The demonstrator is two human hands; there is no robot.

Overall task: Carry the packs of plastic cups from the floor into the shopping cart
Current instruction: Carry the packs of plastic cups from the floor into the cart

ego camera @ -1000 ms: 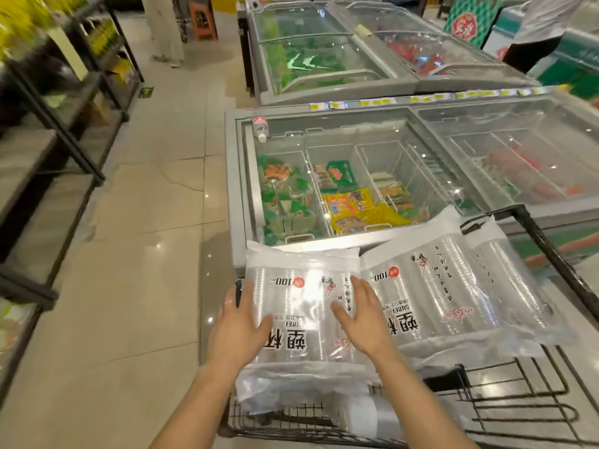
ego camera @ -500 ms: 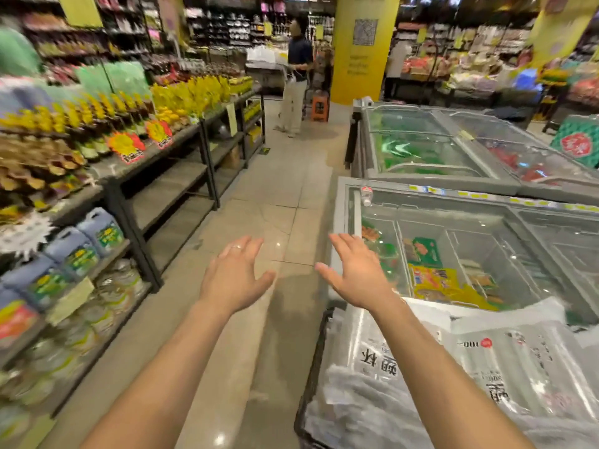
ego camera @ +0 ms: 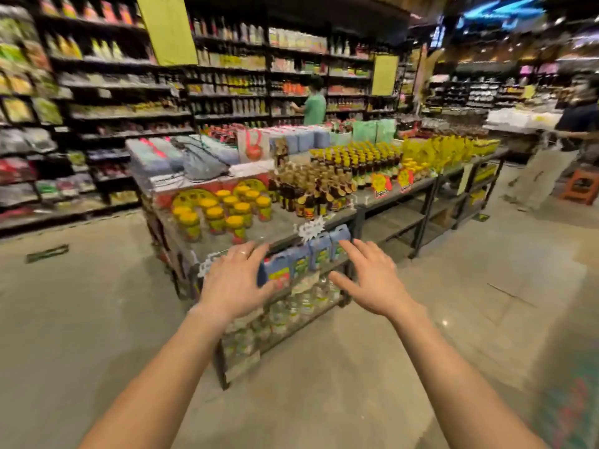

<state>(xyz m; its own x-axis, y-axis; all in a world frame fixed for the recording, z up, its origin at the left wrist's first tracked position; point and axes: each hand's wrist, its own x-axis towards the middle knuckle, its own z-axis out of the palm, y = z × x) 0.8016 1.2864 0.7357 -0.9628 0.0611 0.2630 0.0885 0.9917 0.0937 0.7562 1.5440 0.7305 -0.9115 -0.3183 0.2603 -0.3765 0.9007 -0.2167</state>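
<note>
In the head view, the left hand (ego camera: 236, 283) and the right hand (ego camera: 372, 280) are held out at mid-frame, apart, with fingers spread and nothing grasped. Behind them a display shelf (ego camera: 280, 220) is seen, with blue jugs (ego camera: 319, 251) between the hands and yellow-lidded jars (ego camera: 223, 209) above. Where the packs of cups lie cannot be told.

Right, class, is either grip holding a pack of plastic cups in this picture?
No: the left grip and the right grip are both held out in the air with fingers spread, and nothing is in them.
</note>
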